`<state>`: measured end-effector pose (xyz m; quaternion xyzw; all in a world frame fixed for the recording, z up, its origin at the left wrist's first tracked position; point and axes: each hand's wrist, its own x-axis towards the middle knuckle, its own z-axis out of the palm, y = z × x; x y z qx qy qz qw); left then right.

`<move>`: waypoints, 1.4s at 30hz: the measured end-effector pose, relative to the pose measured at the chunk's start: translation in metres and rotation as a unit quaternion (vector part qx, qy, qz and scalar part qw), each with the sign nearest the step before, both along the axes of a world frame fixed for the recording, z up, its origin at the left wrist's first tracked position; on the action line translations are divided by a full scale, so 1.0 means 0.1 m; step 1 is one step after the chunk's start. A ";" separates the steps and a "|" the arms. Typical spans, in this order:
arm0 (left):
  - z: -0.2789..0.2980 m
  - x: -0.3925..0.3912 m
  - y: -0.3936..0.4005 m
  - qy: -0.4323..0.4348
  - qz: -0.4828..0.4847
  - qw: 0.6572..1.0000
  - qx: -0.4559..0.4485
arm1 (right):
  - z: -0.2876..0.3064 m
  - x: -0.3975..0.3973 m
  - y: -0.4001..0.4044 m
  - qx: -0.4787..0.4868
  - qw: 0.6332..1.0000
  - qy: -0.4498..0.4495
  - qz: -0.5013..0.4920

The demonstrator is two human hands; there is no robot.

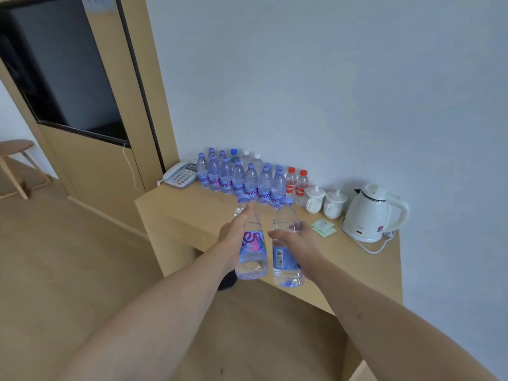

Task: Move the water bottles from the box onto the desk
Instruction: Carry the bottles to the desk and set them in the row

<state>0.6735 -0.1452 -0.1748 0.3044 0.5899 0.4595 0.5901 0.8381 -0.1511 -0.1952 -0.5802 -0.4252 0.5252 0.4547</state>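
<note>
A hotel room: desk [192,213] with phone [180,174], kettle [368,213], lidded cups [324,202].

Both forearms [165,312] are bare, without sleeves or jewellery.

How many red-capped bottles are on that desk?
2. Both stand side by side at the right end of the bottle row: red-capped bottle and its neighbour, just left of the white mugs. Others may be hidden.

Back row of bottles [245,156] half hidden behind the front ones; stool [13,149] cut off at left
</note>
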 end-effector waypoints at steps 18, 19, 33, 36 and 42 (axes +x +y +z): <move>-0.63 -0.81 2.66 0.002 -0.148 0.987 -0.068 | -0.45 -0.80 2.07 -0.061 0.977 -0.098 -0.181; -0.64 -0.79 2.74 -0.002 -0.154 0.986 -0.068 | -0.46 -0.77 2.12 -0.066 0.975 -0.109 -0.182; -0.75 -0.19 3.55 0.090 -0.229 0.969 -0.034 | -0.75 -0.05 2.99 -0.065 0.958 -0.201 -0.192; -0.79 -0.07 3.70 0.127 -0.247 0.960 -0.029 | -0.81 0.09 3.17 -0.078 0.954 -0.223 -0.185; -1.06 0.17 3.99 0.276 -0.286 0.917 0.011 | -0.91 0.30 3.47 -0.092 0.951 -0.237 -0.174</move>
